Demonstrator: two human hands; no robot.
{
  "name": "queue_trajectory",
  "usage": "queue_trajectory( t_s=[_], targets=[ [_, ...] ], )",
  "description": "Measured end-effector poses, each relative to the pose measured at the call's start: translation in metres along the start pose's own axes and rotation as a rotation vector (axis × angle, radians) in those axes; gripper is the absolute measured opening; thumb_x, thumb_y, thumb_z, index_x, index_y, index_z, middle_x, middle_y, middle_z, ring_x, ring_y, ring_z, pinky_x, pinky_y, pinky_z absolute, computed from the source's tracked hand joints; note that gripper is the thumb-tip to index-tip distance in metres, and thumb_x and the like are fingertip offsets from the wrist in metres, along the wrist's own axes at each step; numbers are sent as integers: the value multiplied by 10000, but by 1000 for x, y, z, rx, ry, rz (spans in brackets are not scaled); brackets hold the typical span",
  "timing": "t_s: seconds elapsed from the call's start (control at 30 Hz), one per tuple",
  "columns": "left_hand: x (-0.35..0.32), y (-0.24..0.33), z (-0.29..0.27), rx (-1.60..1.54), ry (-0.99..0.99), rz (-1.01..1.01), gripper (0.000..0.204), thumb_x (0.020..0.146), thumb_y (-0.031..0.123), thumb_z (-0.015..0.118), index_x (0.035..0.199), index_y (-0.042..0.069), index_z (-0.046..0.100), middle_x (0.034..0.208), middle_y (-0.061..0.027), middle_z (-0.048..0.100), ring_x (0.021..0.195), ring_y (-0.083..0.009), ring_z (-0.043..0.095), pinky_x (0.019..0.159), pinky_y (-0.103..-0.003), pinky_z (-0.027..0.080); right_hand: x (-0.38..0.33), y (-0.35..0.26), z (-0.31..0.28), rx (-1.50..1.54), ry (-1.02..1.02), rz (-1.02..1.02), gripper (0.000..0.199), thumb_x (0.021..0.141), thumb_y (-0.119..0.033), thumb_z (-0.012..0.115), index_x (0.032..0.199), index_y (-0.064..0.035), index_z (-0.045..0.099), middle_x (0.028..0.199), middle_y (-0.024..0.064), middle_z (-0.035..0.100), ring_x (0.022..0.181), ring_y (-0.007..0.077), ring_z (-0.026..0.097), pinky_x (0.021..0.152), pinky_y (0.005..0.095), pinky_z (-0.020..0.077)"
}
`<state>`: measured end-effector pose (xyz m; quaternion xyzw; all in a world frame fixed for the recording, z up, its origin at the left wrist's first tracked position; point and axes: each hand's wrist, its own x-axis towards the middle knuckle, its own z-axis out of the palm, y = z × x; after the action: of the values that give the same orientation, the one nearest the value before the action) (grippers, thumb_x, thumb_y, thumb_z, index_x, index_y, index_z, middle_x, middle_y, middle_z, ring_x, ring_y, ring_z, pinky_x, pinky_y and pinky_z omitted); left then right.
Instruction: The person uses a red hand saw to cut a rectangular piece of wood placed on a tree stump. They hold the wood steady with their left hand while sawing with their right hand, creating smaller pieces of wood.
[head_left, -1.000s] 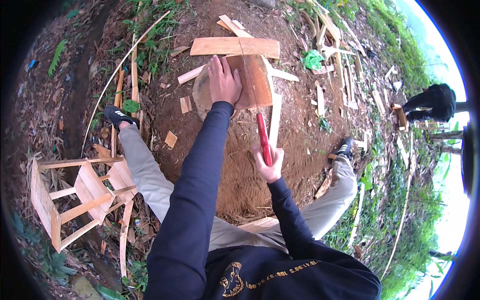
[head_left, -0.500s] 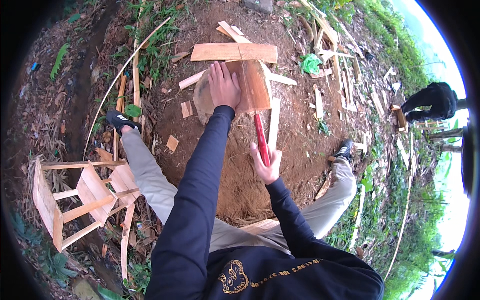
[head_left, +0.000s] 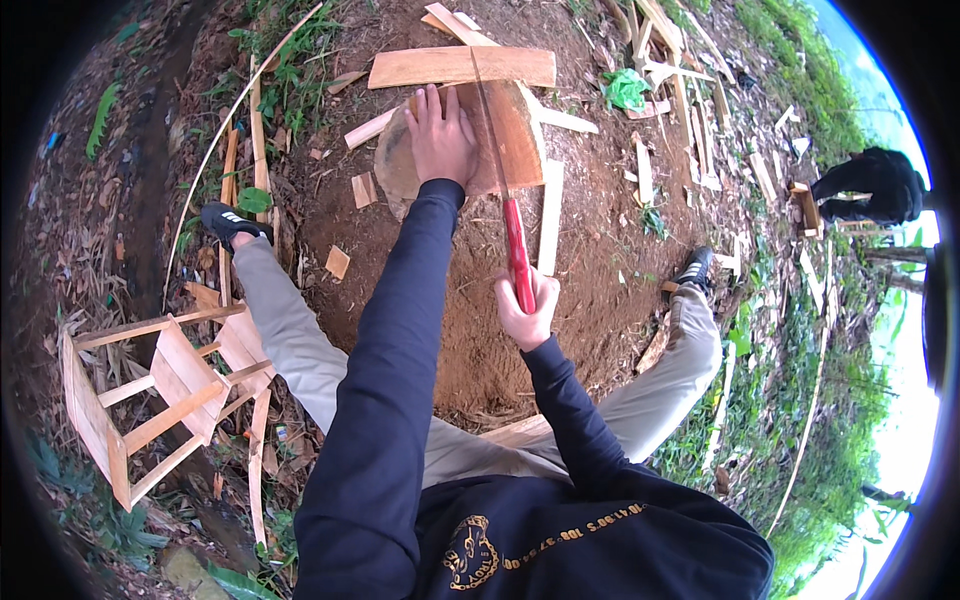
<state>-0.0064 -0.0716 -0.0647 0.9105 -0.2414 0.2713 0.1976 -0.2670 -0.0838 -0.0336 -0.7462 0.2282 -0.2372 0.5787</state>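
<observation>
My left hand (head_left: 441,138) lies flat, its fingers a little spread, over the left part of a flat reddish-brown board (head_left: 515,130). That board rests on a round, pale-cut stump (head_left: 396,162). My right hand (head_left: 527,308) is closed round the red handle of a long-bladed tool (head_left: 516,245). Its thin blade shows edge-on and runs away from me across the board, past the board's far edge. Whether it is a saw or a machete I cannot tell. Just beyond the stump lies a longer plank (head_left: 430,68), which the blade tip overlaps in view.
A small wooden frame with shelves (head_left: 185,375) lies at the left by my leg. Offcuts and a narrow slat (head_left: 551,220) are scattered round the stump. Far right are stacked wood strips (head_left: 690,110), a green plastic bag (head_left: 626,90) and a bent-over person in dark clothes (head_left: 875,188).
The view has shifted, so the stump, board and planks sit higher in it. My right hand has moved up with the handle, its fingers wrapped more plainly round it. My left hand stays on the board.
</observation>
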Motion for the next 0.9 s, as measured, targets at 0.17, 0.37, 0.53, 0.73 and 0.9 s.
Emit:
queue_trajectory(
  t_s=[0.17, 0.37, 0.53, 0.73, 0.9],
  targets=[
    [3, 1, 2, -17, 6, -7, 424, 977, 221, 484, 1355, 47, 563, 1443, -225, 495, 1398, -373, 403, 1154, -555, 291, -3, 3, 2, 22, -29, 7, 202, 804, -87, 681, 668, -60, 534, 516, -7, 402, 460, 66, 407, 470, 267, 368],
    [1, 2, 1, -4, 0, -4, 419, 983, 216, 489, 1360, 51, 564, 1443, -224, 493, 1390, -376, 409, 1139, -556, 314, 1, 2, -4, 19, -20, -6, 160, 788, -90, 682, 677, -40, 578, 497, 11, 460, 448, 75, 466, 475, 273, 398],
    [2, 0, 4, 6, 16, 4, 414, 973, 222, 494, 1343, 55, 577, 1430, -222, 506, 1381, -371, 422, 1137, -559, 316, -1, 4, -1, 3, -21, 2, 169, 786, -96, 684, 675, -51, 564, 501, 27, 445, 439, 93, 468, 480, 277, 404],
    [3, 1, 4, 24, 26, 8, 403, 973, 225, 493, 1326, 56, 586, 1413, -220, 524, 1370, -362, 439, 1139, -553, 319, -4, 6, 2, -11, 8, -26, 148, 782, -100, 689, 694, -56, 578, 513, 30, 449, 443, 106, 479, 487, 278, 412],
    [2, 3, 2, -6, -12, -5, 416, 981, 213, 487, 1357, 50, 564, 1443, -226, 491, 1388, -382, 409, 1135, -563, 318, -4, 6, 2, 8, 10, -23, 128, 778, -96, 695, 708, -54, 597, 521, 32, 465, 449, 110, 487, 495, 275, 419]
  ],
)
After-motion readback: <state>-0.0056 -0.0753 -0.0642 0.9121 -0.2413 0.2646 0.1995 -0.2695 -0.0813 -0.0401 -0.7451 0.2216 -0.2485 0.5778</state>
